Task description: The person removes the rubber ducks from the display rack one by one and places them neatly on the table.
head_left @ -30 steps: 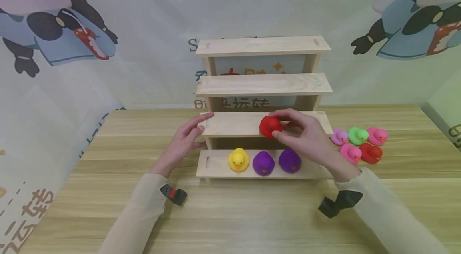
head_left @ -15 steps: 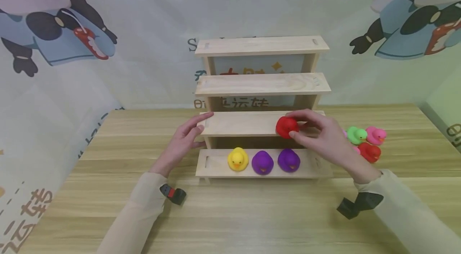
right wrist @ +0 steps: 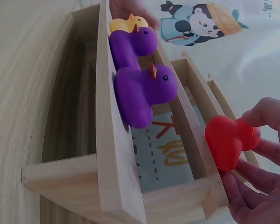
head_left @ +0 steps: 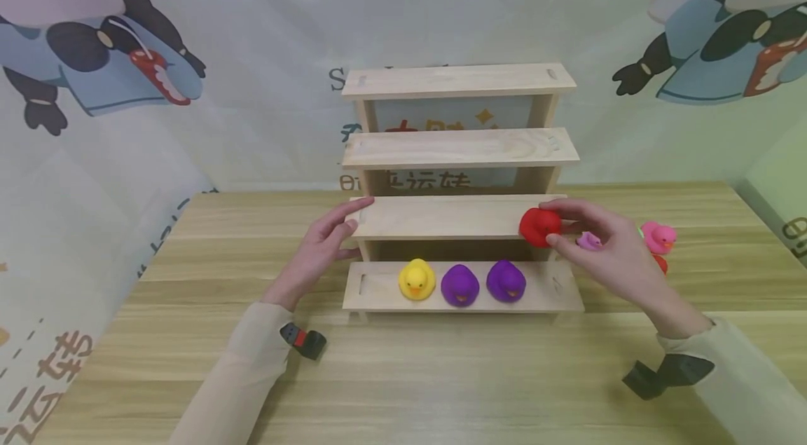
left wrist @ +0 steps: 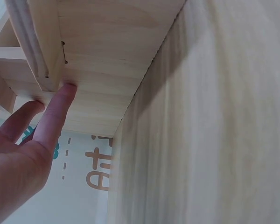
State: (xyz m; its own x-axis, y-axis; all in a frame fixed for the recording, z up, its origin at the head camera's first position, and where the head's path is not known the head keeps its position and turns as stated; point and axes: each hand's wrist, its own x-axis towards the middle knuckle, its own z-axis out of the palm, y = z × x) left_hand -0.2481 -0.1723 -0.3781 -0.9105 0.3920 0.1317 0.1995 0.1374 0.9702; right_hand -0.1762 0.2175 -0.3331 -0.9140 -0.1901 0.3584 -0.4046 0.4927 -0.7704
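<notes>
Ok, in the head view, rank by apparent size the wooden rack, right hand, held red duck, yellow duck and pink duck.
Largest to smallest:
1. Wooden rack
2. Right hand
3. Held red duck and yellow duck, too alike to rank
4. Pink duck

"What've u got?"
"Red duck (right wrist: 222,142), pinched in my R hand (right wrist: 270,183), nr the 2nd board (right wrist: 195,126)."
"Front board (right wrist: 122,175)?"
"2 purple ducks (right wrist: 137,95), then a yellow duck (right wrist: 121,24), w/ my L hand (right wrist: 133,8) just beyond."

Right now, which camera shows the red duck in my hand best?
The right wrist view, where the red duck appears largest. The head view shows it smaller, in the right hand; the left wrist view doesn't show it.
</notes>
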